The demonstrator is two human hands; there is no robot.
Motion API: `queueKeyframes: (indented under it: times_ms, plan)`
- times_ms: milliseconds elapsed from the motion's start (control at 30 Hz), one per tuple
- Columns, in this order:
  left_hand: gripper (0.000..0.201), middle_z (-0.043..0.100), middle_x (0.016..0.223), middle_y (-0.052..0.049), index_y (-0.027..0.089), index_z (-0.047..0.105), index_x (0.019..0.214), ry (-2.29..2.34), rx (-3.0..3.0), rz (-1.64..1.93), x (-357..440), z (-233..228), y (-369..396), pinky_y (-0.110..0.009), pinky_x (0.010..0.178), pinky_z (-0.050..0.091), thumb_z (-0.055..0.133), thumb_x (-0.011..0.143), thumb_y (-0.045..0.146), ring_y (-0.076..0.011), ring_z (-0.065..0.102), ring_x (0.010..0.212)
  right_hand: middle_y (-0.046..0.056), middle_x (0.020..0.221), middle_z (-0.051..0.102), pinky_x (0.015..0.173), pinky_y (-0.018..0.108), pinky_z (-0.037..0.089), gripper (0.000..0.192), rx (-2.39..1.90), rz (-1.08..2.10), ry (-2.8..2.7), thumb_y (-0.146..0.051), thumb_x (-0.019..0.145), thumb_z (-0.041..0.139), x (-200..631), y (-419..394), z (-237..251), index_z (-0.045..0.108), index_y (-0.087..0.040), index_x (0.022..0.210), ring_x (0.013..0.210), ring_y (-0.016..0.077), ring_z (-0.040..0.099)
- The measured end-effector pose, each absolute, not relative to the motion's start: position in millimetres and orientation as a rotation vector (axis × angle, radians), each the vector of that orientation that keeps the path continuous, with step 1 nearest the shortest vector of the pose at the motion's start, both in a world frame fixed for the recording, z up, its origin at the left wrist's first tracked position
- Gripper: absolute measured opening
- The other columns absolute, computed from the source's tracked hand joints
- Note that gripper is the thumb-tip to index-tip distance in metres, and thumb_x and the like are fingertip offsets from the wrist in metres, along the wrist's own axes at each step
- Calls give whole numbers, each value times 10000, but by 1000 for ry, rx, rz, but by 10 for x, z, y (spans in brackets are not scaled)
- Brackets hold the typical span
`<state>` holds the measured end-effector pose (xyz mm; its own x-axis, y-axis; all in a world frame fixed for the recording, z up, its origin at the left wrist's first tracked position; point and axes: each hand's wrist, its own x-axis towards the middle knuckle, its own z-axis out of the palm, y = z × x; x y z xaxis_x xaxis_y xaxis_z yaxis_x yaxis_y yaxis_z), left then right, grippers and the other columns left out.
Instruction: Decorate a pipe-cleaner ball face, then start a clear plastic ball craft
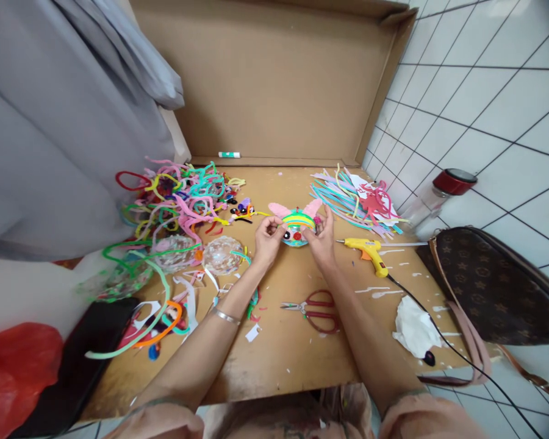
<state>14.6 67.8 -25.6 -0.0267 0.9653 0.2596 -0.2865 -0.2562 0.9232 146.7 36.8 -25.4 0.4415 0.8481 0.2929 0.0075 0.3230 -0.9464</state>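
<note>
A person sits at a small cardboard-topped table (293,353), seen from above, with both bare forearms reaching forward to its middle. The table is hemmed in: a gray cloth (64,122) hangs along the left edge, an upright cardboard sheet (279,79) closes the far edge, and a white tiled wall (485,91) runs down the right. Open room lies mainly in the near centre, between the arms and just ahead of the near edge, where only red-handled scissors (313,310) and small paper scraps lie. The left half is crowded with a tangle of colourful pipe cleaners (183,198) and clear glittery balls (222,255); a fan of cut strips (352,198) fills the far right corner. A yellow glue gun (368,250) lies just right of the hands, its black cord trailing off the near right edge past a crumpled tissue (414,332). A brown patterned handbag (489,286) and a red-lidded jar (434,198) sit against the wall. The left hand (268,238) and right hand (322,235) both pinch a small craft ball (296,227) between fingertips, held at the table's centre, whether lifted or resting cannot be told. It is blue, wrapped in yellow and green bands, with two pink ears and a red dot on the front.
</note>
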Motion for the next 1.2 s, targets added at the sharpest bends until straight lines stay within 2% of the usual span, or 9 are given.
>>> queueKeyframes:
  times_ms: [267, 567, 633, 733, 900, 967, 1033, 1100, 1200]
  plan:
    - [284, 588, 742, -4, 185, 693, 731, 797, 1295, 1528, 104, -245, 665, -255, 647, 432, 798, 697, 447, -126, 517, 671, 162, 1385, 532, 1003, 422, 533, 1013, -1118, 687, -966, -443, 640, 795, 1445, 352, -235, 301, -239, 1501, 1212, 261, 580]
    - [215, 620, 836, -54, 248, 800, 788, 850, 1513, 1571, 59, -238, 622, -314, 765, 478, 730, 791, 452, -202, 558, 839, 210, 1493, 465, 1037, 421, 523, 1187, -1099, 757, -939, -659, 582, 820, 1404, 353, -201, 260, -211, 1528, 1333, 290, 534]
    - [198, 626, 843, -57, 260, 810, 803, 853, 1573, 1598, 43, -244, 628, -324, 803, 481, 712, 815, 433, -208, 555, 865, 202, 1484, 484, 1046, 424, 518, 1153, -1115, 751, -936, -699, 600, 794, 1413, 375, -185, 293, -208, 1515, 1329, 288, 542]
    - [183, 618, 822, -56, 270, 816, 807, 831, 1623, 1634, 31, -252, 635, -328, 815, 479, 690, 838, 398, -210, 556, 870, 187, 1453, 520, 1106, 439, 466, 961, -1200, 604, -1008, -714, 713, 695, 1481, 313, -120, 396, -192, 1462, 1319, 281, 549]
    - [216, 584, 804, -55, 250, 809, 779, 822, 1590, 1644, 70, -257, 627, -313, 748, 471, 670, 840, 405, -203, 546, 836, 212, 1413, 560, 1159, 551, 355, 533, -1747, 46, -1286, -464, 925, 521, 1832, -219, 54, 543, -145, 1352, 1364, 339, 486]
    - [235, 569, 810, -54, 238, 796, 741, 826, 1560, 1643, 100, -262, 630, -304, 722, 462, 674, 829, 418, -199, 540, 827, 271, 1392, 561, 1103, 629, 364, 521, -2113, -153, -1269, -389, 912, 546, 2033, -459, 102, 553, -81, 1331, 1338, 411, 490]
    - [240, 565, 820, -56, 234, 786, 718, 800, 1543, 1655, 126, -265, 635, -311, 724, 461, 667, 826, 412, -200, 538, 826, 338, 1293, 597, 1000, 642, 431, 546, -2465, -169, -1247, -420, 920, 540, 2213, -624, 127, 589, 5, 1259, 1225, 468, 561]
    - [226, 557, 814, -55, 233, 782, 720, 779, 1539, 1658, 140, -263, 636, -317, 718, 460, 659, 826, 391, -201, 534, 815, 352, 1206, 633, 931, 591, 484, 586, -2680, -73, -1264, -470, 908, 556, 2338, -697, 127, 623, 43, 1185, 1139, 472, 612]
    - [221, 544, 807, -52, 229, 771, 717, 791, 1534, 1632, 139, -245, 626, -321, 722, 460, 650, 827, 378, -201, 526, 806, 325, 1216, 646, 904, 497, 507, 587, -2750, -61, -1243, -462, 884, 575, 2433, -687, 92, 618, 28, 1204, 1160, 438, 620]
